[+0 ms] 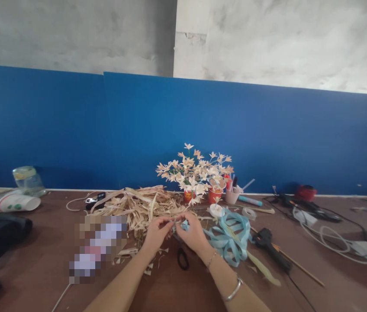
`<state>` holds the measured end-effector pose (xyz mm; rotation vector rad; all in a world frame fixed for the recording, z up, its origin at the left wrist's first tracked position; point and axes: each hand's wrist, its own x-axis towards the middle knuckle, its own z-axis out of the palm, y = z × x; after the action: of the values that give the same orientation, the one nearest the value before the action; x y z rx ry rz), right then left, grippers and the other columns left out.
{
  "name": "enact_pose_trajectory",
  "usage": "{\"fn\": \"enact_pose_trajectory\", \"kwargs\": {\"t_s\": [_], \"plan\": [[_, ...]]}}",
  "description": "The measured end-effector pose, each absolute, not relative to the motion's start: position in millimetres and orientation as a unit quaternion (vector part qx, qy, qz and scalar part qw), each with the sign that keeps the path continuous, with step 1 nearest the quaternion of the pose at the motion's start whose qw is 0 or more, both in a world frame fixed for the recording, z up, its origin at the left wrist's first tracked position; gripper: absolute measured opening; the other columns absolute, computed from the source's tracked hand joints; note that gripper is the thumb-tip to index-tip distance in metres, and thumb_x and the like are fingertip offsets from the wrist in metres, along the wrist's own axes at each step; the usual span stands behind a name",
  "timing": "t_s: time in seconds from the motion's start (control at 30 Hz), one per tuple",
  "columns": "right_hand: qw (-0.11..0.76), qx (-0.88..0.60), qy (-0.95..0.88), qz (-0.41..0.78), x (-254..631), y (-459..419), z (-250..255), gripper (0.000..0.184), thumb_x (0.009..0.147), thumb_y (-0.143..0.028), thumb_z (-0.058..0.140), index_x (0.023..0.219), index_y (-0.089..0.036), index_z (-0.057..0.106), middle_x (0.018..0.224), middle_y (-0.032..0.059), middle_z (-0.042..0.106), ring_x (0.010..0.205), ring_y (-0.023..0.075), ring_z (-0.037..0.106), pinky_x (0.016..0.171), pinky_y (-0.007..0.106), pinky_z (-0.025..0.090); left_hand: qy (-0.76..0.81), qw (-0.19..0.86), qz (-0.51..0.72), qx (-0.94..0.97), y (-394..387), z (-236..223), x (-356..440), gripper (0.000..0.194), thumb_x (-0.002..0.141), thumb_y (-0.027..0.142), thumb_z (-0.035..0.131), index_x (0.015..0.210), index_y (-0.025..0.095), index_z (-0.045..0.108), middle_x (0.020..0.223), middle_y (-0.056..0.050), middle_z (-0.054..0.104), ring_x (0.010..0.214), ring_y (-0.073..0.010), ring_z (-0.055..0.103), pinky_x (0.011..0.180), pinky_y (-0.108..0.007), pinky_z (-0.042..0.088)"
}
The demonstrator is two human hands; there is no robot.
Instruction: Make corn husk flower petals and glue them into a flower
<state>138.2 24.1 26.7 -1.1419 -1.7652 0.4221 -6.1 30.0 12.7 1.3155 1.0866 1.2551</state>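
Note:
Fingertips pinched, my left hand point(158, 229) meets my right hand point(190, 229) above the middle of the table. Something small and pale is between them, too small and covered to name. Below my right hand lies a dark loop handle point(182, 259), which looks like part of a pair of scissors. Behind my left hand spreads a heap of dry, straw-coloured husk strips point(138, 206). A tangle of light blue ribbon point(232, 236) lies to the right of my right hand. Pale husk-like flowers point(188, 167) stand in red cups point(214, 194) beyond both hands.
A black glue gun point(271, 249) and a thin wooden stick point(303, 268) lie at right, near white cables point(328, 242). A white cup of pens point(232, 196) stands behind. At left are a glass jar point(29, 181), paper cups point(17, 202) and a blurred-out, phone-like object point(97, 249). A blue partition point(131, 130) backs the table.

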Motion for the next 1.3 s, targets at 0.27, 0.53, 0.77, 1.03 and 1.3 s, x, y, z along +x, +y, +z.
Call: {"fn": "enact_pose_trajectory", "kwargs": {"t_s": [0.27,0.53,0.77,1.03,1.3], "plan": [[0.459,-0.435,-0.556,0.540,144.1,32.6,29.8,0.012,0.067,-0.026,0.057,0.072,-0.016,0.058,0.056,-0.0017,0.058,0.054,0.0132,0.053,0.055,0.024,0.039,0.423,0.481,0.515,0.570,28.7,13.0,-5.6,0.021,0.069,0.036,0.061,0.072,0.016,0.060,0.047,0.003,0.057,0.040,-0.0103,0.048,0.043,-0.021,0.038],[0.462,-0.440,-0.729,0.248,142.1,23.5,32.6,0.021,0.070,-0.021,0.055,0.091,-0.019,0.060,0.094,0.0041,0.061,0.091,0.0196,0.054,0.080,0.031,0.039,0.461,0.445,0.497,0.585,27.4,12.2,-6.8,0.023,0.072,0.039,0.056,0.069,0.016,0.058,0.043,0.005,0.051,0.035,-0.0084,0.040,0.040,-0.020,0.030],[0.414,-0.462,-0.784,0.024,133.2,16.3,26.6,0.021,0.068,-0.010,0.055,0.088,-0.018,0.057,0.087,0.0046,0.062,0.087,0.0208,0.052,0.081,0.034,0.034,0.472,0.430,0.490,0.594,28.2,10.4,-5.7,0.025,0.072,0.040,0.056,0.064,0.016,0.058,0.040,0.006,0.045,0.039,-0.0096,0.042,0.043,-0.020,0.031],[0.426,-0.493,-0.758,0.023,136.8,19.1,28.0,0.012,0.066,-0.010,0.053,0.071,-0.019,0.060,0.076,0.0030,0.063,0.082,0.0203,0.052,0.077,0.032,0.033,0.473,0.451,0.480,0.585,35.9,0.6,-5.5,0.025,0.069,0.039,0.059,0.070,0.014,0.064,0.044,0.004,0.052,0.039,-0.0100,0.043,0.043,-0.022,0.033],[0.408,-0.512,-0.636,0.408,145.4,37.1,19.1,0.008,0.059,-0.016,0.052,0.063,-0.016,0.059,0.051,-0.0042,0.053,0.050,0.0103,0.045,0.052,0.022,0.035,0.447,0.493,0.489,0.564,32.9,6.1,-4.4,0.030,0.065,0.034,0.062,0.085,0.013,0.068,0.050,0.001,0.058,0.046,-0.0122,0.050,0.049,-0.024,0.040]]}}
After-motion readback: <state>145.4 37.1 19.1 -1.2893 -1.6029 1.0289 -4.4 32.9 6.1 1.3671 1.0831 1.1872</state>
